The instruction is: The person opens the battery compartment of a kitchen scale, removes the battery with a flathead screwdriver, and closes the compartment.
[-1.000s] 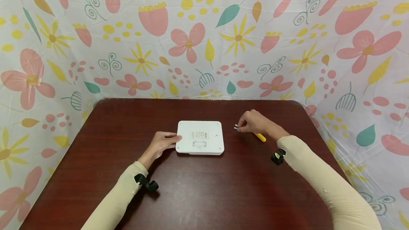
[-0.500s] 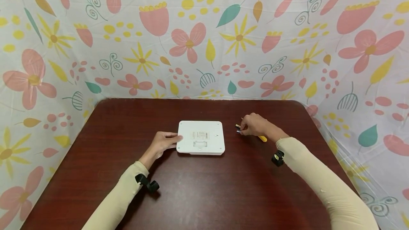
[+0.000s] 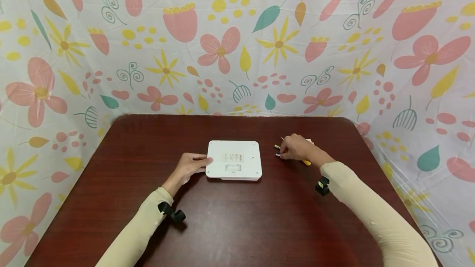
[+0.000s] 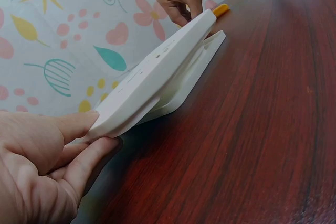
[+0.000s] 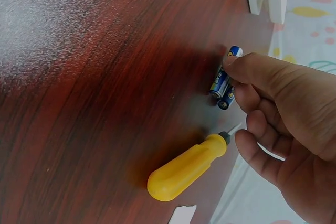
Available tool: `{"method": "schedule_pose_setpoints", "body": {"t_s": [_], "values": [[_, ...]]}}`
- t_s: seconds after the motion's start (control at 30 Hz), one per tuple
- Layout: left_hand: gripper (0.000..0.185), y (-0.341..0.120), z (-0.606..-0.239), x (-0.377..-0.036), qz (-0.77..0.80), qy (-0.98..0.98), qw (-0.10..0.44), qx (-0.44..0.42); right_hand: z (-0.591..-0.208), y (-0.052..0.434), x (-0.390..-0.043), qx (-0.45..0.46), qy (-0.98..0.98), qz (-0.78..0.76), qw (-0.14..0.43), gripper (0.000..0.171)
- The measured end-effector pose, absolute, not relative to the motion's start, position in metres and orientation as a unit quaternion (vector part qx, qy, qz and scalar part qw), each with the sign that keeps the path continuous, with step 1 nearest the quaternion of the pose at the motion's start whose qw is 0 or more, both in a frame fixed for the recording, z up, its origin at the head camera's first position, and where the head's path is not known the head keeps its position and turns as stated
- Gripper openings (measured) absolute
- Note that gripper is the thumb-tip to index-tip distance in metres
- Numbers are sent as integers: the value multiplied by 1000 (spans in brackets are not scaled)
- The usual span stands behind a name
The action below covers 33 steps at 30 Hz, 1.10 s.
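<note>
A white kitchen scale (image 3: pixel 217 151) lies upside down on the brown table, its label and uncovered battery compartment (image 3: pixel 233 167) facing up. My left hand (image 3: pixel 188 167) grips its left edge, thumb on top and fingers beneath, as the left wrist view also shows. Right of the scale, my right hand (image 3: pixel 295 147) reaches down to two small blue batteries. In the right wrist view, thumb and forefinger pinch one battery (image 5: pixel 217 83), while the other battery (image 5: pixel 227 101) sits close against it. The remaining fingers are loosely curled.
A screwdriver with a yellow handle (image 5: pixel 184 170) lies beside my right hand, mostly hidden under it in the head view. A small white piece (image 5: pixel 182 215) is near the handle. Patterned cloth (image 3: pixel 237 52) hangs behind the table (image 3: pixel 237 226).
My right hand has moved slightly right with the batteries and come down at the table, where their ends now show apart. My left hand keeps its grip on the scale.
</note>
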State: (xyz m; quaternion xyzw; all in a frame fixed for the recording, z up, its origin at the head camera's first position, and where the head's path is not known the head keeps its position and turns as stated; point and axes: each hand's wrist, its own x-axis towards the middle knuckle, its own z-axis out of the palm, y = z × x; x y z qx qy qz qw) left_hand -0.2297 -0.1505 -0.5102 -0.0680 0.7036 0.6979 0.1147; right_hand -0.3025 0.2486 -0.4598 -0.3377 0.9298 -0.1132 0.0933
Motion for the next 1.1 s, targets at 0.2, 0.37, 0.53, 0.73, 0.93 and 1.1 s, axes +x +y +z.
{"method": "schedule_pose_setpoints", "body": {"t_s": [0.2,0.37,0.53,0.73,0.93,1.1], "values": [[40,-150,-509,-229,701,700,119,-66,-462,250,-303,-332,933,-100,91,5],[41,-149,-508,-228,698,703,120,-67,-461,252,-303,-334,934,-95,80,6],[41,-150,-508,-228,700,701,119,-68,-460,254,-301,-326,937,-101,80,11],[41,-150,-509,-229,701,700,118,-67,-458,254,-294,-316,939,-111,74,14],[41,-150,-508,-229,702,699,118,-68,-454,254,-285,-305,943,-121,61,19],[43,-150,-508,-228,701,700,117,-69,-450,261,-279,-305,940,-150,37,18]]}}
